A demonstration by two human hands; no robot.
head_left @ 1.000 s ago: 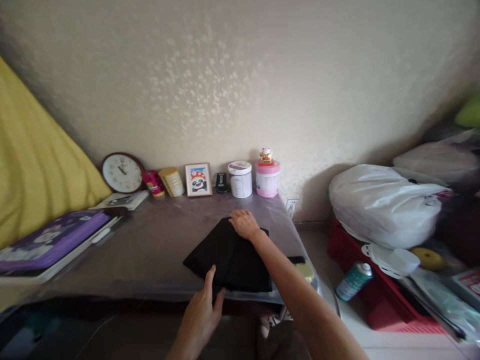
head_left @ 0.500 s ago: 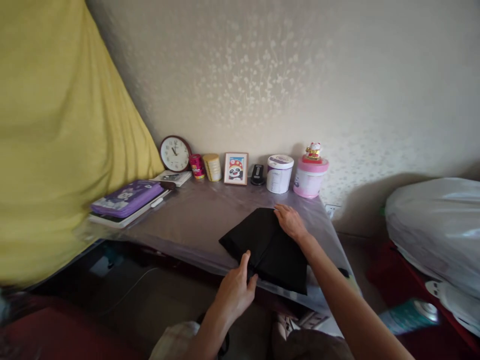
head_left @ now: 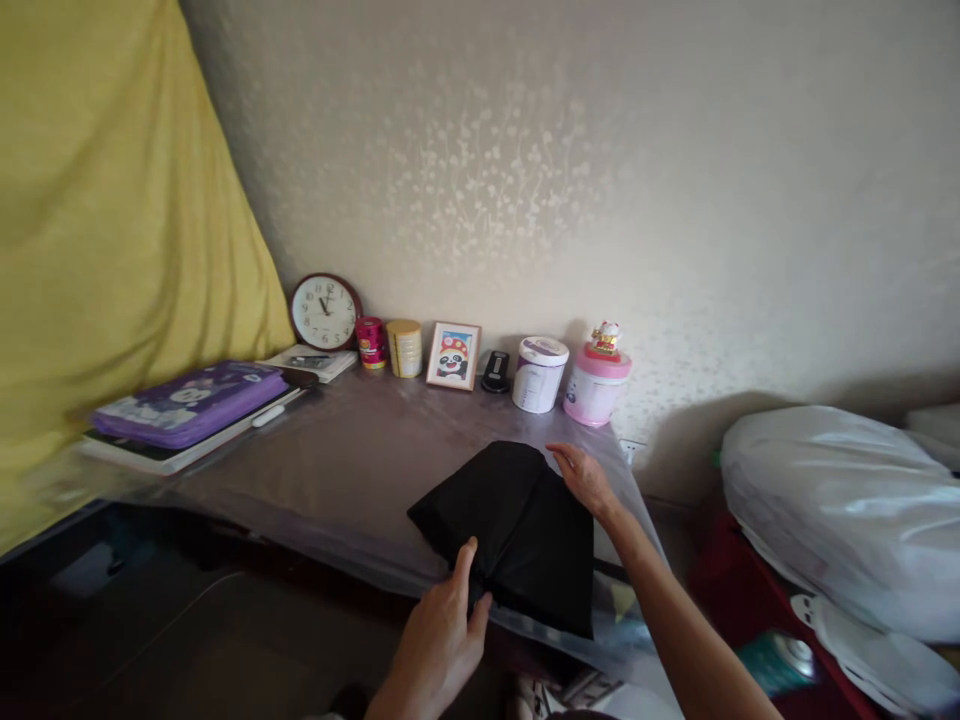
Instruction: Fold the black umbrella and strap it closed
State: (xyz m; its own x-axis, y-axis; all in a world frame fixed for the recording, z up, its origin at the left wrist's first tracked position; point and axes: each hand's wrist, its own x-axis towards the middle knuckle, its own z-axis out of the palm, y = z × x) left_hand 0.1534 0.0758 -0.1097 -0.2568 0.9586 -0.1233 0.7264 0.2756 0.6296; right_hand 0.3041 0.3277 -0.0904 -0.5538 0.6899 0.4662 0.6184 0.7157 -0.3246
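A flat black sheet-like piece (head_left: pixel 517 540), perhaps a bag or folded fabric, lies over the table's near right part with a crease running down its middle. At its near edge my left hand (head_left: pixel 442 625) grips it, thumb on top and fingers partly hidden below. My right hand (head_left: pixel 585 475) is by the far right edge of the black piece, fingers stretched out and holding nothing; whether the fingertips touch it I cannot tell.
Along the wall stand a clock (head_left: pixel 325 312), a pink can (head_left: pixel 370 343), a yellow container (head_left: pixel 405 350), a panda picture frame (head_left: pixel 453 356), a white tub (head_left: pixel 538 378) and a pink tub (head_left: pixel 596 390) with a cat figurine. A purple case (head_left: pixel 187 403) lies left; a white bag (head_left: pixel 840 510) sits right.
My right hand has lifted off the far edge of the black piece, its fingers now straighter. My left hand keeps its grip. The view has shifted, so the table things sit further left.
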